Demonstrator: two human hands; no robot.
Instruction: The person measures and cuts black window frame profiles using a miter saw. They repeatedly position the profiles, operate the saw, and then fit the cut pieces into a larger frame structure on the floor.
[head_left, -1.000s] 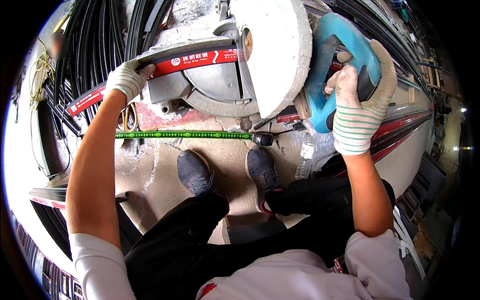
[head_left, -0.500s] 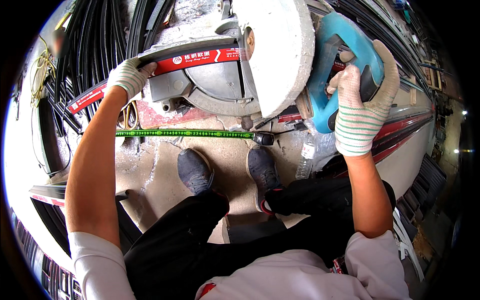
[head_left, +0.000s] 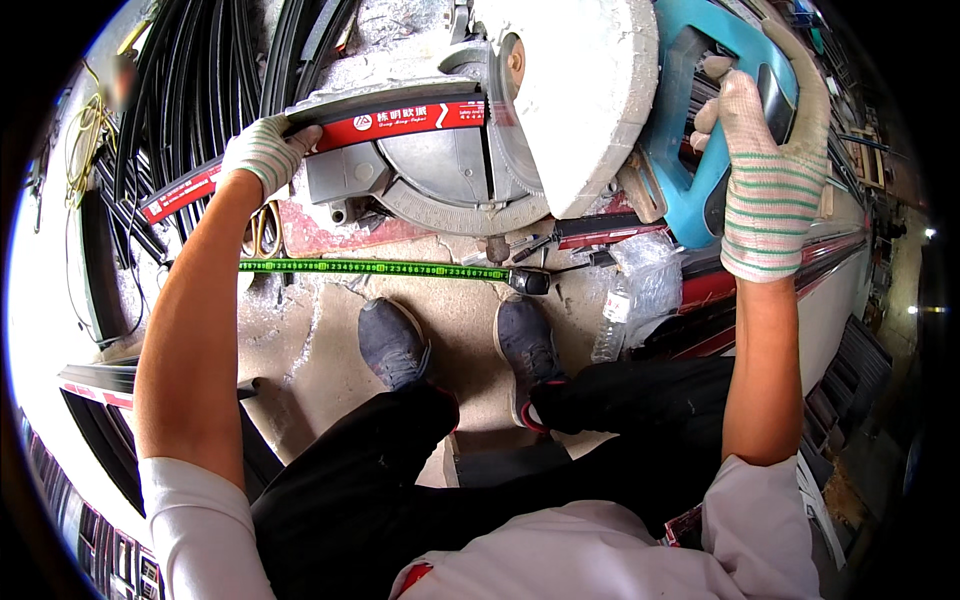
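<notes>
My left hand [head_left: 266, 158], in a white and green striped glove, grips a long black profile strip with a red film [head_left: 400, 119]. The strip lies along the grey fence and base of a miter saw [head_left: 430, 165], its right end beside the blade slot. My right hand [head_left: 765, 165], gloved alike, is wrapped round the teal saw handle [head_left: 690, 120]. A large dusty white blade guard [head_left: 590, 100] hides the blade and stands over the right part of the saw base.
An extended green tape measure [head_left: 400, 268] lies in front of the saw, its black case at the right. Beside it is a clear plastic bottle [head_left: 612, 325]. Black strips [head_left: 200, 70] are heaped at the far left. My shoes [head_left: 392, 340] stand on the dusty floor below.
My right hand has raised the saw handle up and to the right, and the guard has moved with it, exposing more of the base and slot. The left hand and strip have barely moved.
</notes>
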